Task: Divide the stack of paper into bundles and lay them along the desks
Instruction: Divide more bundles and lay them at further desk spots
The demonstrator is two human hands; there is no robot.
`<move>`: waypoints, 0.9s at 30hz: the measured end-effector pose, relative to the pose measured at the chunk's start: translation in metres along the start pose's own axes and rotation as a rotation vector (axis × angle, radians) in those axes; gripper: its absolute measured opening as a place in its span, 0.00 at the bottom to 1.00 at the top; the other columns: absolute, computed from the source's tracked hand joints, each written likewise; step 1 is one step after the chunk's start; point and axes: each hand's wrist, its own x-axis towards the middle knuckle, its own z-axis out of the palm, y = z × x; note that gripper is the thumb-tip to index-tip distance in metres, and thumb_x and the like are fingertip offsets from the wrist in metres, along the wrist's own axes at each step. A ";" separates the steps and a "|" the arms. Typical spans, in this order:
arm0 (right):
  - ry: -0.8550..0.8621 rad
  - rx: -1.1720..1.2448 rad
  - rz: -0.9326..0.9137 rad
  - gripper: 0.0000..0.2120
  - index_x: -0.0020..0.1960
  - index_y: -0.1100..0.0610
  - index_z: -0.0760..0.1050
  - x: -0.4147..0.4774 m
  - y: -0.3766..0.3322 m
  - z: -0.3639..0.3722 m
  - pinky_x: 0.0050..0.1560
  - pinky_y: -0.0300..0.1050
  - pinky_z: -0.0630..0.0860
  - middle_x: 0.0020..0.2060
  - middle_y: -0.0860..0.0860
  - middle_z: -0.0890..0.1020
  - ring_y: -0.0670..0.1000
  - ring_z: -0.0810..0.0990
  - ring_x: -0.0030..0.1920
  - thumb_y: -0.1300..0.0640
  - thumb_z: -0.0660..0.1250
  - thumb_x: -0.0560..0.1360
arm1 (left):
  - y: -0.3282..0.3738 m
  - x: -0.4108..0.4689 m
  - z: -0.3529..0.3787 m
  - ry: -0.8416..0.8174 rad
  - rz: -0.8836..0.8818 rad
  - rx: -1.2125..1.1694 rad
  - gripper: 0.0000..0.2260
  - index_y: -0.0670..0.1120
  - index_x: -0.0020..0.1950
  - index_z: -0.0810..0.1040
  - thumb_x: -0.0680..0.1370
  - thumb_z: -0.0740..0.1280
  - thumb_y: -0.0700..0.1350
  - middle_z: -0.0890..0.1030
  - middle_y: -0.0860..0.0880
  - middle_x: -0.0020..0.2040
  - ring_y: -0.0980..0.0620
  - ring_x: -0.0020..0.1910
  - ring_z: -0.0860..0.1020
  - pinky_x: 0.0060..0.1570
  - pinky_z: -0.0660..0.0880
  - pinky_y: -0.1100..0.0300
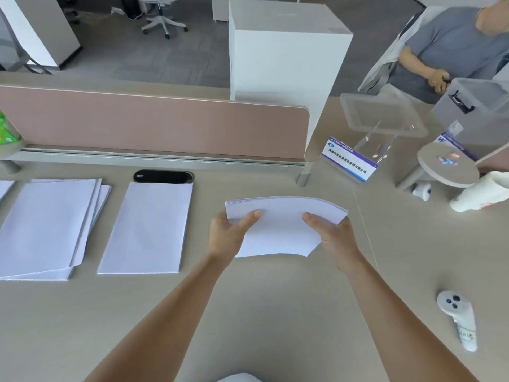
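A white paper stack (283, 224) is held above the beige desk (275, 312), bowed upward in the middle. My left hand (228, 232) grips its left edge, thumb on top. On the other edge, my right hand (333, 235) grips it the same way. Left of the stack, a neat paper bundle (148, 230) lies flat on the desk. Farther left lies a thicker, fanned paper bundle (46, 227), and the corner of another bundle (4, 187) shows at the frame's left edge.
A pink divider panel (154, 125) runs along the desk's back, with a black cable port (164, 177) before it. At right are a name sign (349, 161), a white controller (458, 318), a paper cup (479, 195) and grey bins. A seated person (446, 48) is at the far right.
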 end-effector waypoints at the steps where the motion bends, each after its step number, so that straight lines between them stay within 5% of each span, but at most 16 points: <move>1: -0.010 -0.009 0.013 0.08 0.51 0.53 0.85 0.010 0.001 -0.011 0.54 0.52 0.80 0.49 0.53 0.88 0.53 0.86 0.52 0.59 0.77 0.71 | -0.003 0.005 0.013 0.010 -0.019 0.011 0.04 0.53 0.46 0.84 0.74 0.76 0.45 0.87 0.56 0.43 0.58 0.45 0.85 0.43 0.80 0.65; 7: -0.032 -0.027 0.104 0.05 0.47 0.50 0.86 0.058 0.016 -0.051 0.55 0.51 0.80 0.49 0.49 0.88 0.50 0.86 0.51 0.58 0.77 0.72 | -0.016 0.037 0.064 0.097 -0.062 0.147 0.02 0.51 0.44 0.84 0.74 0.76 0.46 0.85 0.60 0.36 0.62 0.36 0.83 0.36 0.75 0.69; 11: -0.018 -0.049 0.112 0.02 0.44 0.50 0.85 0.089 0.001 -0.069 0.49 0.45 0.81 0.43 0.44 0.88 0.45 0.87 0.45 0.56 0.76 0.74 | -0.011 0.065 0.080 0.130 0.080 0.542 0.24 0.38 0.32 0.76 0.74 0.73 0.58 0.72 0.51 0.26 0.51 0.26 0.69 0.28 0.65 0.60; 16: -0.055 -0.073 0.205 0.05 0.48 0.52 0.84 0.135 0.001 -0.102 0.50 0.44 0.80 0.45 0.45 0.88 0.46 0.87 0.48 0.52 0.74 0.74 | -0.026 0.115 0.108 0.087 -0.026 0.303 0.36 0.29 0.33 0.71 0.70 0.74 0.64 0.68 0.46 0.32 0.52 0.31 0.66 0.31 0.63 0.57; 19: -0.064 -0.225 0.294 0.16 0.40 0.56 0.74 0.160 0.030 -0.124 0.39 0.45 0.71 0.34 0.49 0.78 0.53 0.76 0.35 0.43 0.70 0.75 | -0.055 0.138 0.128 0.079 -0.255 0.239 0.28 0.34 0.37 0.81 0.70 0.75 0.62 0.74 0.47 0.33 0.51 0.32 0.72 0.32 0.69 0.57; 21: -0.110 -0.285 0.422 0.22 0.42 0.60 0.70 0.172 0.059 -0.138 0.37 0.46 0.64 0.37 0.54 0.70 0.53 0.68 0.36 0.39 0.67 0.72 | -0.077 0.150 0.143 0.098 -0.382 0.304 0.19 0.43 0.33 0.79 0.73 0.74 0.58 0.72 0.50 0.30 0.51 0.29 0.69 0.29 0.66 0.61; 27: 0.058 -0.454 0.502 0.13 0.38 0.56 0.64 0.195 0.120 -0.153 0.31 0.43 0.59 0.32 0.49 0.65 0.50 0.63 0.31 0.54 0.60 0.81 | -0.132 0.186 0.184 0.060 -0.561 0.509 0.21 0.45 0.34 0.70 0.74 0.72 0.59 0.68 0.50 0.30 0.50 0.27 0.67 0.26 0.61 0.62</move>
